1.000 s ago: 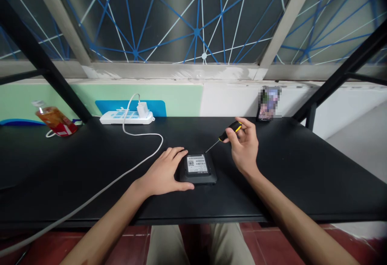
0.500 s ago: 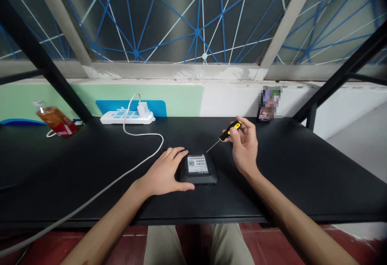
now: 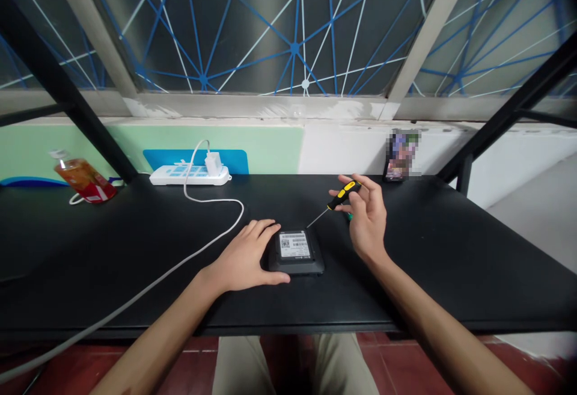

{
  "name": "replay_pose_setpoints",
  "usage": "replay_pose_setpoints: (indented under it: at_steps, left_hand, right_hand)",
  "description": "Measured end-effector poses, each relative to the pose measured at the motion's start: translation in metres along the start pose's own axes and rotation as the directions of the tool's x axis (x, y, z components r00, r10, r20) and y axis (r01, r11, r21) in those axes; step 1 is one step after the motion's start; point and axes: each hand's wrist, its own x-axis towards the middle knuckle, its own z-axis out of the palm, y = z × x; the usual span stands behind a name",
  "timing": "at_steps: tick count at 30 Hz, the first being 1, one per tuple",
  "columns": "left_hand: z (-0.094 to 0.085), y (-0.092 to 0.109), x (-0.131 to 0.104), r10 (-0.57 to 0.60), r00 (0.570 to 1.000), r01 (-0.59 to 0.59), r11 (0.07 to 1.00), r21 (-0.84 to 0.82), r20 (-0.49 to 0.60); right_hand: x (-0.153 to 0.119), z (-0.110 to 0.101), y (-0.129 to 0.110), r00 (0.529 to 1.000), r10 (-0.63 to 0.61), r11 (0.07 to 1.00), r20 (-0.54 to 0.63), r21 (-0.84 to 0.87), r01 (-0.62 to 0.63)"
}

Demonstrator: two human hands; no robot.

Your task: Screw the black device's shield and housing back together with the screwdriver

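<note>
A black square device (image 3: 295, 246) with a white printed label lies on the black table. My left hand (image 3: 246, 257) grips its left side, thumb at the near edge and fingertips at the far left corner. Between the fingers of my right hand (image 3: 367, 217) is a black and yellow screwdriver (image 3: 344, 195), tilted, its tip touching the device's far right corner. A small green object (image 3: 349, 217) shows beside my right hand, partly hidden by it.
A white power strip (image 3: 189, 175) with a plugged charger stands at the back; its white cable (image 3: 198, 251) crosses the table's left side. An orange bottle (image 3: 85, 180) leans at the back left. A phone-like object (image 3: 396, 157) rests against the wall.
The fingers of my right hand have shifted on the screwdriver handle, which has turned a little. The small green object has come into view. My left hand and the device have not moved.
</note>
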Motion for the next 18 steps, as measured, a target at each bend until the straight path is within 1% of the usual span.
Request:
replay_pose_setpoints:
  at_steps: [4,7,9,14,18]
  left_hand:
    - [-0.0004,0.0004,0.0001,-0.005,1.000,0.005,1.000,-0.009,-0.001]
    - [-0.0008,0.0003,0.0000,-0.007,1.000,0.007,1.000,-0.013,0.003]
    - [-0.0009,0.0004,0.0001,-0.011,1.000,0.011,1.000,-0.011,0.005]
    - [-0.0012,0.0014,0.0007,-0.023,1.000,0.023,1.000,0.000,0.021]
    - [-0.0005,0.0011,0.0007,-0.015,1.000,0.015,1.000,-0.006,0.008]
  right_hand:
    - [0.0019,0.0016,0.0043,0.997,-0.035,0.999,-0.062,-0.005,0.034]
    - [0.0045,0.0010,0.0084,0.995,-0.065,0.998,-0.073,-0.025,0.063]
    - [0.0051,0.0006,0.0085,0.996,-0.057,0.998,-0.075,-0.016,0.056]
    - [0.0022,0.0012,0.0029,1.000,0.012,1.000,-0.026,0.016,-0.011]
    - [0.0008,0.0016,0.0049,1.000,0.010,1.000,-0.009,0.011,-0.010]
